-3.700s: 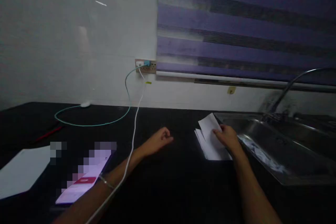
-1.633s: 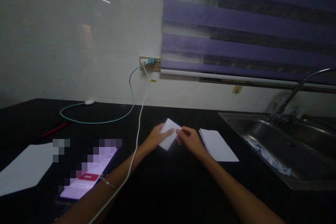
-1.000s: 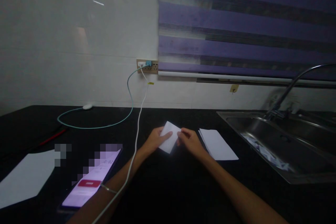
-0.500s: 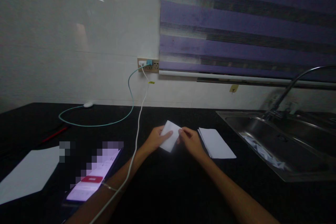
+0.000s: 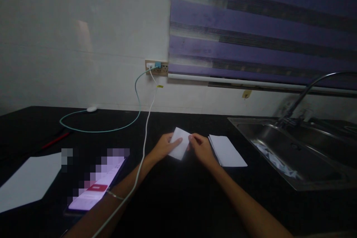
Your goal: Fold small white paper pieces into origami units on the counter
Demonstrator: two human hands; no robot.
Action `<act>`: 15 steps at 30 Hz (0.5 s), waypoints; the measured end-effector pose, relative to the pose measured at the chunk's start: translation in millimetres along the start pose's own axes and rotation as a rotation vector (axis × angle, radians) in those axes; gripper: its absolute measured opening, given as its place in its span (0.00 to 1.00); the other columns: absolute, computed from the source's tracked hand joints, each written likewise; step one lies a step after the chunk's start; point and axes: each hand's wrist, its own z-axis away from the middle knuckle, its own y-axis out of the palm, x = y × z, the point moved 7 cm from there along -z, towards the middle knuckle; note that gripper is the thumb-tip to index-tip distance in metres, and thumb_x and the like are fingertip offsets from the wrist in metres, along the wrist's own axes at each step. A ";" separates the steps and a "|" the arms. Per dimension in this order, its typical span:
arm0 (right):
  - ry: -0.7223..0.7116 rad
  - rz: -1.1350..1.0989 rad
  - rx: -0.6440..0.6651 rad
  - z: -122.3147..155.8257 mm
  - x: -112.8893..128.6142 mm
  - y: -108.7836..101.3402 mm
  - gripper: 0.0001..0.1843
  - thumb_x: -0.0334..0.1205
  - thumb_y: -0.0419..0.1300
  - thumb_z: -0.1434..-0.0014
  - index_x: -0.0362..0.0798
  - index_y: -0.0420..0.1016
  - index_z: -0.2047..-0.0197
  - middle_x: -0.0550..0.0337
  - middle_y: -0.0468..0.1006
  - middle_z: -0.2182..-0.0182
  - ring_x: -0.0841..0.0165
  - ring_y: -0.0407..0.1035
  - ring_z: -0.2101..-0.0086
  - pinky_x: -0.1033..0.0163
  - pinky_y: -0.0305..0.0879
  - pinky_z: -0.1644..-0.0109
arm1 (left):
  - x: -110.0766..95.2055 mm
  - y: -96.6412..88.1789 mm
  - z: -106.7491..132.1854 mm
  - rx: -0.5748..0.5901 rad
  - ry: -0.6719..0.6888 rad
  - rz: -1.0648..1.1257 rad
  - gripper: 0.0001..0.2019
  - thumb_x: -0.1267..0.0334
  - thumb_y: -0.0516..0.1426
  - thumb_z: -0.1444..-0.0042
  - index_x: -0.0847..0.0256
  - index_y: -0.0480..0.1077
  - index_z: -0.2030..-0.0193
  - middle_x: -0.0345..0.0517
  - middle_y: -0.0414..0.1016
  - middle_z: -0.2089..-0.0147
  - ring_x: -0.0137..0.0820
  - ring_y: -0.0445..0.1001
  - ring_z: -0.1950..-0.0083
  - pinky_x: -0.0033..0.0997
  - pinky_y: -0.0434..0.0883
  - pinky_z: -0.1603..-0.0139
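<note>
Both my hands hold one small white sheet of paper [image 5: 178,147] just above the black countertop [image 5: 178,200], in the middle of the view. My left hand [image 5: 162,148] grips its left edge, thumb on top. My right hand [image 5: 201,149] pinches its right edge with closed fingers. A small stack of white paper sheets [image 5: 227,151] lies flat on the counter just right of my right hand.
A lit phone [image 5: 96,186] lies at the lower left beside a large white sheet [image 5: 26,182]. A white cable [image 5: 145,134] and a green cable [image 5: 111,128] run from the wall socket [image 5: 156,67]. A red pen [image 5: 54,140] lies at the left. A steel sink [image 5: 290,152] with a tap [image 5: 306,91] is on the right.
My right hand left the stack of sheets with one sheet and brought it to the middle. My left hand came in and took its other edge. Over the last second both hands hold still.
</note>
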 end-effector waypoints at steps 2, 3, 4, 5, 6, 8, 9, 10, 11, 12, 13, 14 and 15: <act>0.000 0.002 0.012 -0.5 -1.4 1.0 0.19 0.48 0.55 0.34 0.50 0.72 0.74 0.61 0.74 0.77 0.66 0.69 0.72 0.61 0.63 0.63 | 0.8 -0.8 0.1 0.002 0.001 0.003 0.25 0.43 0.69 0.53 0.67 0.76 0.63 0.48 0.80 0.69 0.31 0.75 0.72 0.27 0.68 0.73; 0.001 0.001 0.020 -0.7 -2.1 1.4 0.19 0.48 0.55 0.33 0.49 0.72 0.74 0.61 0.74 0.77 0.66 0.69 0.72 0.61 0.63 0.63 | 1.3 -1.3 -0.2 0.001 0.002 -0.002 0.25 0.43 0.69 0.53 0.67 0.76 0.63 0.48 0.80 0.69 0.31 0.75 0.72 0.27 0.68 0.73; -0.001 0.000 0.026 -0.9 -2.5 1.6 0.19 0.48 0.55 0.33 0.49 0.72 0.74 0.61 0.74 0.77 0.66 0.69 0.72 0.61 0.63 0.63 | 1.9 -1.8 -0.6 -0.001 0.003 -0.010 0.25 0.43 0.69 0.53 0.67 0.76 0.63 0.48 0.80 0.69 0.31 0.75 0.72 0.27 0.68 0.73; -0.004 -0.002 0.030 -1.2 -2.7 1.6 0.19 0.48 0.55 0.33 0.49 0.72 0.74 0.61 0.74 0.77 0.66 0.69 0.72 0.62 0.64 0.63 | 2.5 -2.3 -1.2 -0.004 0.005 -0.018 0.25 0.43 0.69 0.52 0.67 0.76 0.62 0.48 0.80 0.69 0.31 0.75 0.72 0.27 0.68 0.73; -0.007 -0.001 0.033 -1.4 -2.9 1.4 0.19 0.48 0.55 0.33 0.49 0.72 0.74 0.61 0.74 0.77 0.67 0.69 0.72 0.62 0.64 0.63 | 3.0 -2.6 -1.8 -0.007 0.007 -0.025 0.25 0.43 0.69 0.53 0.68 0.76 0.62 0.48 0.80 0.69 0.31 0.75 0.73 0.27 0.68 0.73; -0.015 0.016 0.031 -2.1 -3.0 0.4 0.20 0.49 0.55 0.33 0.49 0.71 0.74 0.61 0.73 0.77 0.67 0.69 0.72 0.62 0.64 0.63 | 4.1 -2.7 -3.0 -0.007 0.007 -0.030 0.26 0.44 0.69 0.53 0.68 0.76 0.62 0.48 0.80 0.69 0.31 0.75 0.72 0.27 0.68 0.72; -0.022 0.027 0.028 -2.5 -3.0 -0.2 0.20 0.49 0.55 0.33 0.48 0.71 0.74 0.61 0.73 0.77 0.67 0.69 0.72 0.62 0.64 0.63 | 4.4 -2.4 -3.4 -0.005 0.006 -0.028 0.26 0.44 0.69 0.53 0.68 0.76 0.62 0.48 0.80 0.69 0.31 0.75 0.72 0.27 0.69 0.72; -0.027 0.034 0.024 -2.9 -3.1 -0.9 0.20 0.49 0.55 0.33 0.48 0.71 0.74 0.61 0.73 0.78 0.67 0.69 0.73 0.63 0.64 0.64 | 4.5 -1.9 -3.5 0.000 0.005 -0.026 0.26 0.44 0.69 0.54 0.68 0.76 0.62 0.48 0.80 0.69 0.31 0.75 0.72 0.27 0.69 0.72; -0.031 0.038 0.021 -3.4 -3.4 -1.3 0.20 0.49 0.55 0.33 0.48 0.71 0.73 0.62 0.73 0.78 0.68 0.69 0.73 0.63 0.64 0.64 | 4.4 -1.4 -3.5 0.005 0.004 -0.025 0.26 0.44 0.69 0.54 0.68 0.76 0.62 0.48 0.80 0.69 0.31 0.75 0.72 0.27 0.69 0.72; -0.036 0.035 0.019 -3.7 -3.6 -1.8 0.20 0.49 0.55 0.33 0.48 0.71 0.73 0.62 0.73 0.78 0.68 0.68 0.73 0.63 0.63 0.65 | 4.1 -0.9 -3.3 0.010 0.003 -0.025 0.26 0.44 0.69 0.53 0.68 0.76 0.62 0.48 0.80 0.69 0.31 0.76 0.72 0.27 0.70 0.71; -0.038 0.029 0.020 -4.0 -3.9 -2.0 0.19 0.49 0.55 0.33 0.48 0.71 0.73 0.62 0.73 0.78 0.68 0.68 0.73 0.63 0.63 0.65 | 3.8 -0.3 -3.1 0.017 0.004 -0.026 0.26 0.43 0.69 0.53 0.68 0.76 0.62 0.49 0.80 0.68 0.32 0.76 0.71 0.28 0.70 0.71; -0.037 0.022 0.023 -4.0 -4.3 -2.1 0.19 0.49 0.55 0.33 0.48 0.71 0.73 0.62 0.73 0.78 0.68 0.68 0.73 0.63 0.63 0.65 | 3.4 0.0 -2.8 0.020 0.006 -0.026 0.26 0.43 0.69 0.52 0.68 0.76 0.63 0.49 0.80 0.69 0.32 0.76 0.71 0.28 0.70 0.71; -0.034 0.018 0.027 -4.0 -4.6 -2.1 0.19 0.49 0.55 0.33 0.48 0.71 0.73 0.62 0.73 0.78 0.68 0.69 0.73 0.63 0.63 0.65 | 2.9 0.1 -2.6 0.020 0.010 -0.025 0.25 0.43 0.69 0.52 0.68 0.76 0.63 0.49 0.80 0.69 0.32 0.76 0.71 0.28 0.71 0.71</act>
